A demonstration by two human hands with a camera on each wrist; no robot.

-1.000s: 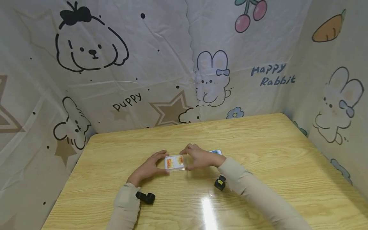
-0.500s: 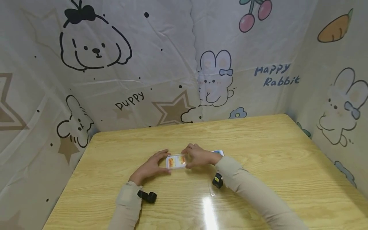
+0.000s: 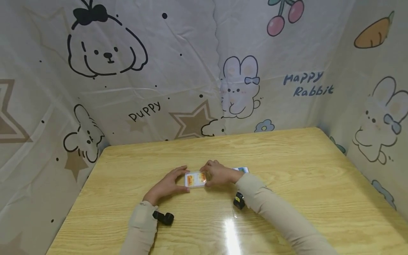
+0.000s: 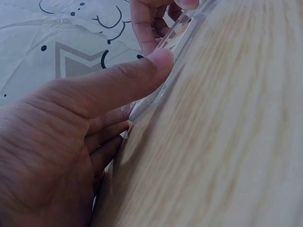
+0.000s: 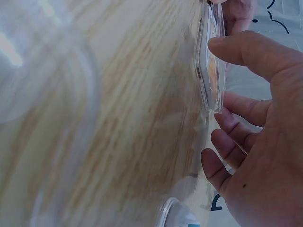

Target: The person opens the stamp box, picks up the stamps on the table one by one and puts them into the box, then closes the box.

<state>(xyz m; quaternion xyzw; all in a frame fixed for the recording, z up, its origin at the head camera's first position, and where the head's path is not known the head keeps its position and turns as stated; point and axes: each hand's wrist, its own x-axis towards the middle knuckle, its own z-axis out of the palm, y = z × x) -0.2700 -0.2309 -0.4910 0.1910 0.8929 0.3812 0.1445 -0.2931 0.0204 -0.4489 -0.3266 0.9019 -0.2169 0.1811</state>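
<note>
A flat clear plastic case with an orange-and-white printed face lies at the middle of the table. My left hand holds its left end, thumb along the near edge and fingers at the far edge. In the left wrist view the thumb tip presses the case's side. My right hand holds the right end between thumb and fingers. In the right wrist view a thin clear cover stands over the printed face, my right thumb against it. The right hand hides part of that end in the head view.
Behind the right wrist lies a second flat case, white with blue, partly covered. A clear curved plastic piece lies close to the right wrist camera. Patterned cloth walls the table's back and sides.
The clear cover stuck out past the case's near edge a second ago; now it lines up with it. My right wrist has shifted slightly left and my left hand stays around the left end.
</note>
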